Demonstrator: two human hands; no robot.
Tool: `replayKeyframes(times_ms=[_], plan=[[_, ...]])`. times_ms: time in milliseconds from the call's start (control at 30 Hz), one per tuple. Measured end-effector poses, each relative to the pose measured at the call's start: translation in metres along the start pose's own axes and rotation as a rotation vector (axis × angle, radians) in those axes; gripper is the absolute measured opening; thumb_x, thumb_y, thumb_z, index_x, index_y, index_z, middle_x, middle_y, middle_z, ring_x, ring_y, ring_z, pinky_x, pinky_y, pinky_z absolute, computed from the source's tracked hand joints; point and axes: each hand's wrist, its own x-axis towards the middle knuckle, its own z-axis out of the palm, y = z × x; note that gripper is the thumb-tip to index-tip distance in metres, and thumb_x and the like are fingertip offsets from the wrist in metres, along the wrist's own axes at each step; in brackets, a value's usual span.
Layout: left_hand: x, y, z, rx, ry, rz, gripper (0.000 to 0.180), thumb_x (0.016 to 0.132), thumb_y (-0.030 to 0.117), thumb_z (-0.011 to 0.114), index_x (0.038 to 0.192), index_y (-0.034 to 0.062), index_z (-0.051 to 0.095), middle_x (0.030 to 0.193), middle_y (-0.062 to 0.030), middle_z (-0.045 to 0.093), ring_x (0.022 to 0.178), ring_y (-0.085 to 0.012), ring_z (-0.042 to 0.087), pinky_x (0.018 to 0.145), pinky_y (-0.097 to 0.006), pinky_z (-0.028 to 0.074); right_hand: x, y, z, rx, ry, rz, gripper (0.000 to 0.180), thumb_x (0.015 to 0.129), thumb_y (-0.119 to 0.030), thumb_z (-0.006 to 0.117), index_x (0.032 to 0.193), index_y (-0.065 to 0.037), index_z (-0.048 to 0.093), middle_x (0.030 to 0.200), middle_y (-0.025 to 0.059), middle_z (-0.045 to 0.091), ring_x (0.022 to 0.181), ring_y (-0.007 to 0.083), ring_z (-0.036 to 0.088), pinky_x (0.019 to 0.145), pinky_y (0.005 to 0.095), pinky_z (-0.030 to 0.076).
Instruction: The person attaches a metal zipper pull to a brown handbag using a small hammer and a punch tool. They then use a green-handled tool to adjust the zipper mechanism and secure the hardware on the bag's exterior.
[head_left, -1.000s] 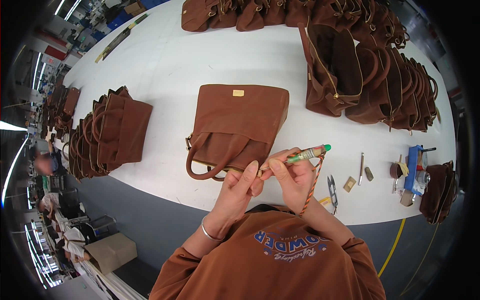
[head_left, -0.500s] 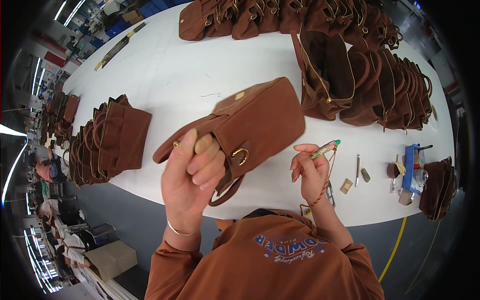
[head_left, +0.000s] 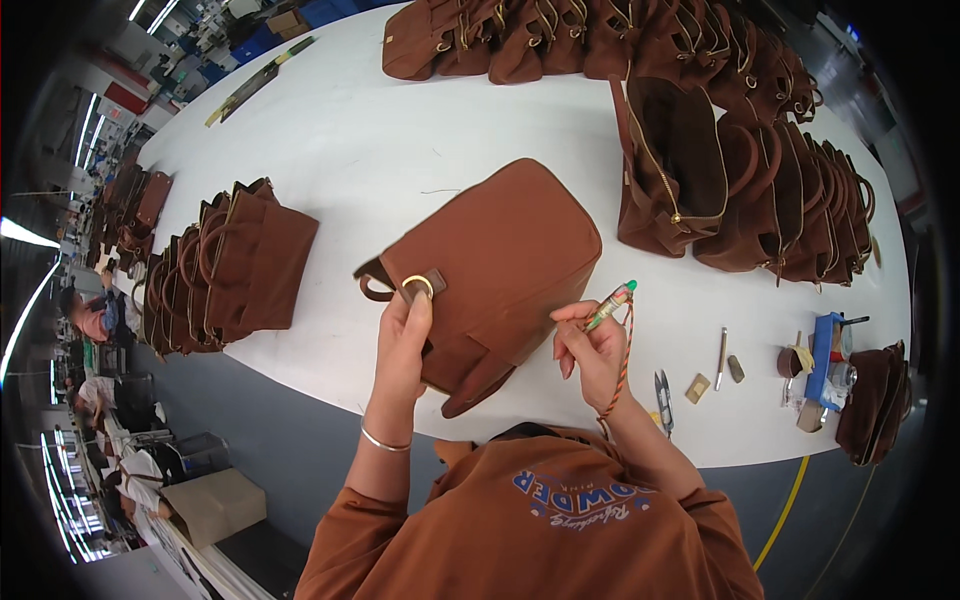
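The left hand [head_left: 403,340] grips the brown handbag [head_left: 490,265] at its near-left corner, fingers curled over the strap tab beside a brass ring [head_left: 418,287]. The right hand [head_left: 590,355] is closed around a green-tipped pen [head_left: 612,304] (an orange braided cord [head_left: 622,365] loops from it down past the wrist) and rests just beside the bag's right edge. The bag lies flat near the worktop's [head_left: 350,150] front edge, its long axis running diagonally from near-left to far-right, the ringed end towards the person. Small snips [head_left: 664,388] lie further right.
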Motion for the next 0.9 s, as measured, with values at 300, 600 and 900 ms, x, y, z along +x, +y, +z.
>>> replayKeyframes(times_ms=[300, 600, 900], plan=[[-0.070, -0.020, -0.003, 0.321, 0.049, 0.009, 0.025, 0.089, 0.011, 0.067, 0.110, -0.0017, 0.064, 0.105, -0.0076, 0.065, 0.096, -0.0149, 0.061, 0.082, -0.028, 0.048, 0.002, -0.006, 0.003, 0.172, -0.080, 0.157, 0.011, 0.094, -0.008, 0.053, 0.096, 0.001, 0.057, 0.058, 0.0058, 0.054, 0.043, 0.0086, 0.044, 0.041, 0.0214, 0.035], [-0.053, 0.000, 0.028, 0.922, -0.003, 0.653, 0.028, 0.070, -0.010, 0.066, 0.096, 0.0006, 0.069, 0.090, -0.0098, 0.062, 0.078, -0.0266, 0.060, 0.065, -0.035, 0.050, -0.012, -0.049, 0.035, -0.278, -0.180, 0.054, 0.039, 0.098, -0.026, 0.055, 0.069, -0.001, 0.060, 0.049, 0.0013, 0.051, 0.040, 0.0062, 0.044, 0.039, 0.0215, 0.032], [-0.050, -0.005, 0.034, 0.917, -0.018, 0.586, 0.032, 0.072, -0.010, 0.069, 0.103, -0.0008, 0.068, 0.099, -0.0110, 0.063, 0.083, -0.0258, 0.063, 0.071, -0.032, 0.052, -0.004, -0.053, 0.046, -0.380, -0.065, 0.158, 0.042, 0.094, -0.030, 0.061, 0.063, -0.003, 0.054, 0.050, 0.0014, 0.051, 0.044, 0.0080, 0.048, 0.042, 0.0246, 0.036]])
